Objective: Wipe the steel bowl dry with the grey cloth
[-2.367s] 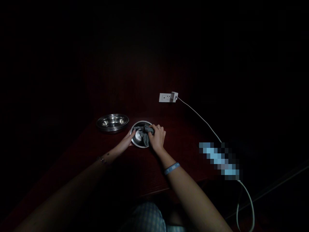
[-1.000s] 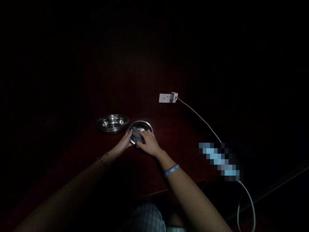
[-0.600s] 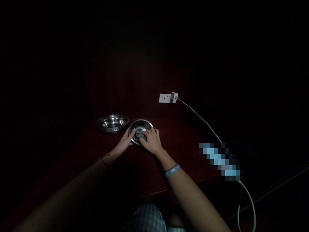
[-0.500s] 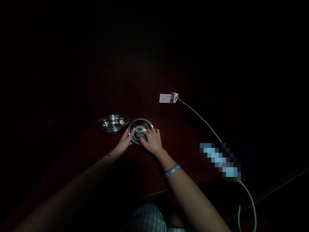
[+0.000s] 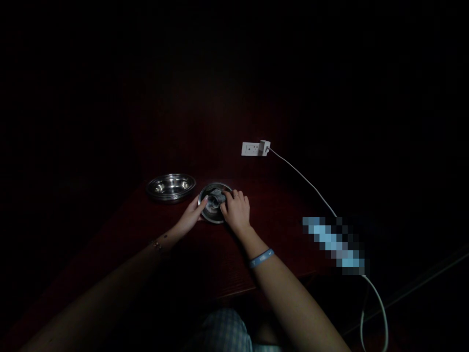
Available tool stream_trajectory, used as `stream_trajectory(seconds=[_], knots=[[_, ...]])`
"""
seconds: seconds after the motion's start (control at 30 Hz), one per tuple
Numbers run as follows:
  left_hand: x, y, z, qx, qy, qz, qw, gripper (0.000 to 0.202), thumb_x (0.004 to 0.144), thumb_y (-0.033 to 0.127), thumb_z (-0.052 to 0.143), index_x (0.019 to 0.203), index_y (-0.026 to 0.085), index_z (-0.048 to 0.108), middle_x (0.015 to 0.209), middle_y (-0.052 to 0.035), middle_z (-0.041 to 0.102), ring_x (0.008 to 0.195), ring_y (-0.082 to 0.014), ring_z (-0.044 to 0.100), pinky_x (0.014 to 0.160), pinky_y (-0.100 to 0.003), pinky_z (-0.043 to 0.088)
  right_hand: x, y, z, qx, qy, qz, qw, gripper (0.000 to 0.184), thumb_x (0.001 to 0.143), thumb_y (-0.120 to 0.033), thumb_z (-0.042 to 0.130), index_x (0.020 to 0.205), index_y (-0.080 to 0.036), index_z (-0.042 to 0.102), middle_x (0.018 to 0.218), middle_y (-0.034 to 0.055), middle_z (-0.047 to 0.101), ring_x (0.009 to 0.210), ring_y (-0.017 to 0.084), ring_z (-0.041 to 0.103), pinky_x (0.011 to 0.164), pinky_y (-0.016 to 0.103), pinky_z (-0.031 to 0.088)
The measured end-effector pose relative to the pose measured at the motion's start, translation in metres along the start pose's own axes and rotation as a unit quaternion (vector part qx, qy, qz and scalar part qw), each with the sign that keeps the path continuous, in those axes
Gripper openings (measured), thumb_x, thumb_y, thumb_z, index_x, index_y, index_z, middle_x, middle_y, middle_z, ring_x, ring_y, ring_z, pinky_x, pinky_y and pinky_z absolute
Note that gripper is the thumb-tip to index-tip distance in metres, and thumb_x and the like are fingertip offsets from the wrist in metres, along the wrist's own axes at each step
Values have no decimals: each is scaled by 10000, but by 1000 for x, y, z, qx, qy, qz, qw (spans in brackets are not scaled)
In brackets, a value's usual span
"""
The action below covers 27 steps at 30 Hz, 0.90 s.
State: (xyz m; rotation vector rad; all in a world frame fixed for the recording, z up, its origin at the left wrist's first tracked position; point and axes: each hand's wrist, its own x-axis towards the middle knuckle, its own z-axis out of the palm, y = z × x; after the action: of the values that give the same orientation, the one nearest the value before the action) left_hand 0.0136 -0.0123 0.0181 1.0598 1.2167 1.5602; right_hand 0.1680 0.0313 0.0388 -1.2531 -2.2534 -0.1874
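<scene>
A round, shiny stainless-steel bowl (image 5: 211, 211), its inner base glinting, tilts over the dark red wooden bench (image 5: 286, 232). The left grip (image 5: 191, 215) pinches its left edge; the right grip (image 5: 237, 210) pinches a crumpled, textured grey cloth (image 5: 219, 197) inside.

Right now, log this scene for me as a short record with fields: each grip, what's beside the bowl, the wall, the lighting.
Left grip: holds the metal bowl at its left rim
Right grip: holds the gray cloth inside the bowl
Left of bowl: metal dishes, seemingly stacked, on the dark red table
Wall: white outlet, adapter plugged in, cable
Lighting: dim
</scene>
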Motion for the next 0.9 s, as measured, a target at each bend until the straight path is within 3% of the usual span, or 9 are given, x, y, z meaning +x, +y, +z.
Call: stream_trajectory(seconds=[0.2,0.37,0.5,0.73,0.9], knots=[[0,-2,-3,15,-8,2,1000,515,825,468,678,1248,184,599,1143,-112,730,918,-215,724,642,-244,596,-2,0,5,65,-23,-40,997,423,941,-261,430,1343,-225,554,1286,97,623,1149,267,494,962,392,362],[1,-2,-4,32,0,18,999,525,838,468,645,1279,190,587,1230,-119,694,981,-230,703,652,-252,597,-4,-3,4,113,-42,-89,989,426,917,-300,506,1337,-249,563,1299,74,624,1190,244,502,995,385,349],[2,-4,-4,37,19,36,998,548,829,474,646,1297,199,570,1266,-114,672,1010,-246,686,633,-253,593,-3,-5,4,138,-68,-110,982,371,888,-349,576,1228,-216,644,1251,75,663,1140,235,551,996,380,354],[2,-2,-4,41,31,29,998,522,845,478,625,1281,195,574,1238,-119,684,1019,-253,684,692,-282,597,0,-3,8,212,-68,-76,972,220,891,-347,581,952,-203,736,939,39,735,935,188,623,902,319,409],[1,2,-2,25,43,17,999,510,902,444,543,1350,201,527,1264,-122,671,1029,-241,692,766,-325,609,1,-5,12,328,9,-17,945,311,897,-378,528,765,-183,732,704,17,681,681,151,562,718,269,417]])
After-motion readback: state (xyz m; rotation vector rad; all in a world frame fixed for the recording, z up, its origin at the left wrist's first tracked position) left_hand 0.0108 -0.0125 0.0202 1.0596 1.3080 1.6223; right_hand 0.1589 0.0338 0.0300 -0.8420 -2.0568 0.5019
